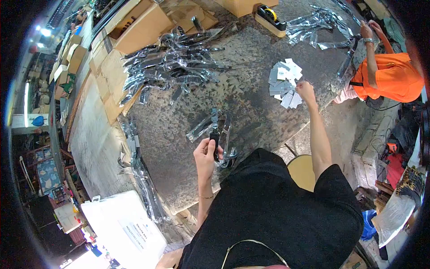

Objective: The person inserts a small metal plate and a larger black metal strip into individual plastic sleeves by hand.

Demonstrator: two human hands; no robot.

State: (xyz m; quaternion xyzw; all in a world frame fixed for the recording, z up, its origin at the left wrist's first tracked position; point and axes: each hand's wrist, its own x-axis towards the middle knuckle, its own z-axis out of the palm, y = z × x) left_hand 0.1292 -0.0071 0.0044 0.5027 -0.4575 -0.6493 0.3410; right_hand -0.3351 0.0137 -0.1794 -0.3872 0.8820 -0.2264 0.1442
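Note:
My left hand (207,155) is closed around a black belt (214,136) above the near part of the table. Clear plastic wrapping (227,127) loops beside and below the belt. My right hand (305,92) reaches out to the right, fingers pinched at the edge of a fanned pile of grey and white card tags (278,81). It seems to grip one tag there, partly hidden by the fingers. Beyond my left hand lies a large heap of dark belts in shiny clear plastic (172,62).
More wrapped belts (145,188) hang along the left table edge. A tape dispenser (271,20) and cardboard boxes (143,27) stand at the back. At far right, a person in an orange shirt (394,78) handles wrapped belts (320,29). A white printed box (125,228) sits lower left.

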